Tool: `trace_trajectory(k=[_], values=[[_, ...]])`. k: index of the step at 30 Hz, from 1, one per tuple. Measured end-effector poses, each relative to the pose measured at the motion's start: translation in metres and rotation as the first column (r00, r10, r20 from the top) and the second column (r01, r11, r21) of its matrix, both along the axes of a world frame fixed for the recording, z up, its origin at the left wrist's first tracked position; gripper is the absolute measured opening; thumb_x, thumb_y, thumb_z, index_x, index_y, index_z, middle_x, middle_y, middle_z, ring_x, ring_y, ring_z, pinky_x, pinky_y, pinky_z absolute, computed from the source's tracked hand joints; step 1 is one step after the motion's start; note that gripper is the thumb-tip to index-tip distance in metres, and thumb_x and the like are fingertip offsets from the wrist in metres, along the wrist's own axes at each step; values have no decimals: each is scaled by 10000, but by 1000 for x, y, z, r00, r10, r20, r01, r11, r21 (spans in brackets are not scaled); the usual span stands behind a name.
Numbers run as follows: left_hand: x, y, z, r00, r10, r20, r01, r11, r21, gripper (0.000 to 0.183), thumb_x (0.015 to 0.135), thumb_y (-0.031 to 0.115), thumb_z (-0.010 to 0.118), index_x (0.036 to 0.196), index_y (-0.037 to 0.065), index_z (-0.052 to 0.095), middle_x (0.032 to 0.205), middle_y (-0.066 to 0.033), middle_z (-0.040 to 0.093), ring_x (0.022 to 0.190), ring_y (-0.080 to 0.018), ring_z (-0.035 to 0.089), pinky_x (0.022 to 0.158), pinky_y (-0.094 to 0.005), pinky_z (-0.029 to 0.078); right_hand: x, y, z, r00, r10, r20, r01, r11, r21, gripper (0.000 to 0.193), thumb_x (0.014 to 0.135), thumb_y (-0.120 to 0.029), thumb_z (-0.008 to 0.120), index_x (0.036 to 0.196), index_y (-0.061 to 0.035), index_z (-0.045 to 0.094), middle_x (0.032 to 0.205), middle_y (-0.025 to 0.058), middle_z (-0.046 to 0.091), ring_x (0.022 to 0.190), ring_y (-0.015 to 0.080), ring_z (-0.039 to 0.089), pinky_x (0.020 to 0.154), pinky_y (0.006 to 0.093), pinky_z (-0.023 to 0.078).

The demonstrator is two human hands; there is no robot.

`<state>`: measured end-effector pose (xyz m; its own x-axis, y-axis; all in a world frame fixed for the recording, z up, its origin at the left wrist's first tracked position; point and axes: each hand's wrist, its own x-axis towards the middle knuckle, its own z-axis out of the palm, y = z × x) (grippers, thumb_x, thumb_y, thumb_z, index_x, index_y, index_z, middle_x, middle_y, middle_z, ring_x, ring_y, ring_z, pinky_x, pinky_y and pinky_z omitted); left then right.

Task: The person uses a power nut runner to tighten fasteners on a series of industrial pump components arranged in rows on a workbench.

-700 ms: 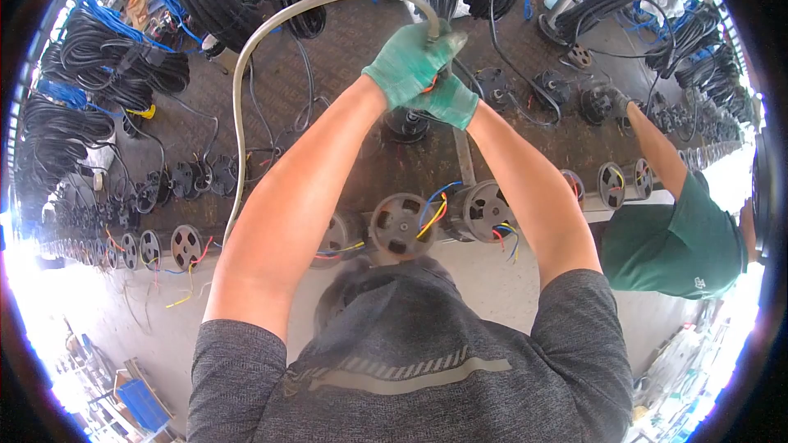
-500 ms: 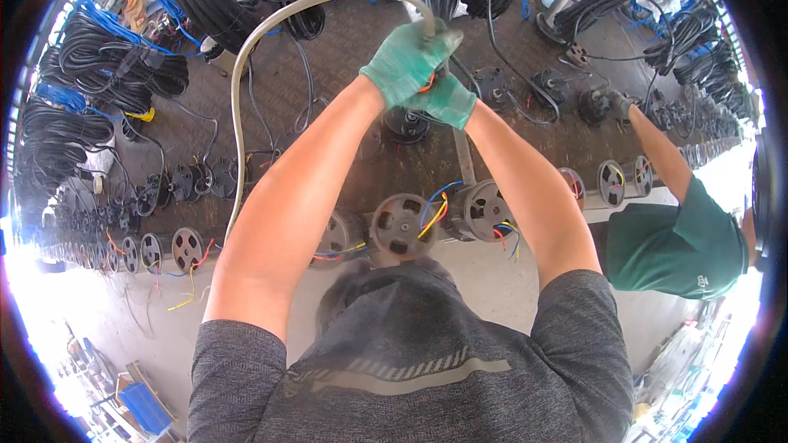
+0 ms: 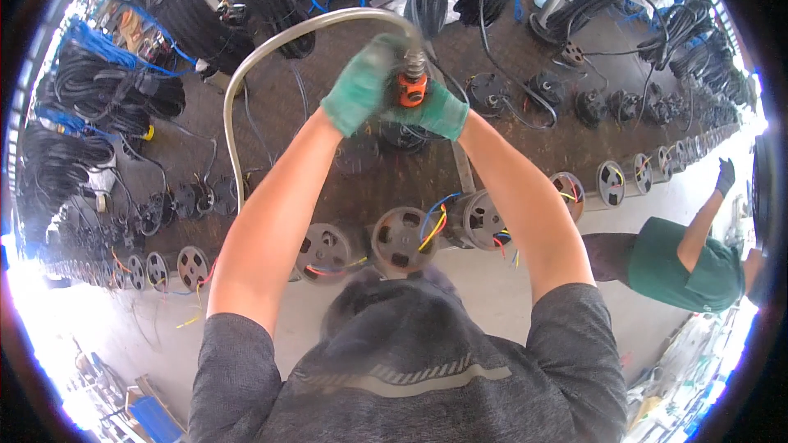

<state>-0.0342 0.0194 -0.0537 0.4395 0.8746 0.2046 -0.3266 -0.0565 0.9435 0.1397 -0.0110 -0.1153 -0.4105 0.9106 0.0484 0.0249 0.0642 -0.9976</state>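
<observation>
My right hand (image 3: 442,112), in a green glove, is closed round an orange-and-black air tool (image 3: 412,90). A beige hose (image 3: 279,30) runs from the tool's top through a metal coil and arches away to the left. Just left of the tool, my gloved left hand (image 3: 359,89) is smeared by motion, and its fingers cannot be made out. Beneath the hands a dark round motor part (image 3: 404,138) sits on the brown bench, partly hidden by them. The tool's lower end is hidden too.
Metal motor housings (image 3: 404,239) with coloured wires line the bench's near edge. Bundles of black cable (image 3: 185,0) stand along the far side. Black motor end parts (image 3: 486,92) lie between. A co-worker in a green shirt (image 3: 677,264) stands at the right.
My left hand has shifted left off the tool's top, uncovering its orange part. The hose has lowered slightly. The co-worker's hand has drawn back from the bench.
</observation>
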Motion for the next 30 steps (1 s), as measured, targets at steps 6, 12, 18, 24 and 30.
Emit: trace_trajectory(k=[6, 12, 18, 24, 30], values=[[-27, 27, -117, 886, -150, -438, 97, 985, -140, 308, 994, 159, 658, 1298, 107, 658, 1321, -53, 634, 1199, -168, 615, 1056, -356, 527, -1, 3, -8, 991, -58, 118, 53, 997, 47, 463, 791, -290, 919, 1169, -82, 750, 1083, 50, 776, 980, 133, 697, 953, 348, 570], [-9, 58, -154, -66, 94, -993, 828, 561, -2, 605, 897, 525, 708, 1360, 142, 632, 1398, -17, 658, 1365, -240, 537, 1194, -438, 398, 2, -12, 31, 989, -83, 121, 94, 991, -94, 320, 796, -205, 859, 1042, -45, 733, 800, 60, 728, 710, 157, 689, 698, 330, 597], [14, 50, -173, -64, 23, -998, 765, 643, -34, 594, 873, 456, 771, 1339, 116, 630, 1333, -16, 680, 1301, -222, 564, 1167, -421, 422, 9, -26, 51, 987, -73, 144, 93, 986, -138, 371, 750, -251, 864, 1017, -42, 713, 780, 75, 705, 677, 210, 644, 673, 362, 549], [32, 25, -178, 62, -88, -994, 652, 758, -26, 592, 848, 386, 834, 1318, 90, 628, 1268, -15, 703, 1237, -204, 592, 1140, -404, 447, 16, -11, 23, 949, -287, 133, 278, 957, 82, 503, 725, -416, 882, 1113, -130, 735, 985, 83, 769, 880, 220, 686, 848, 383, 568], [13, 19, -179, 251, 223, -942, 676, 656, 335, 725, 689, 313, 932, 1325, 105, 654, 1334, -154, 673, 1278, -339, 606, 1088, -445, 495, 33, 1, 4, 976, -160, 148, 158, 987, 24, 424, 776, -322, 876, 1100, -97, 720, 976, 27, 752, 871, 154, 666, 884, 339, 565]])
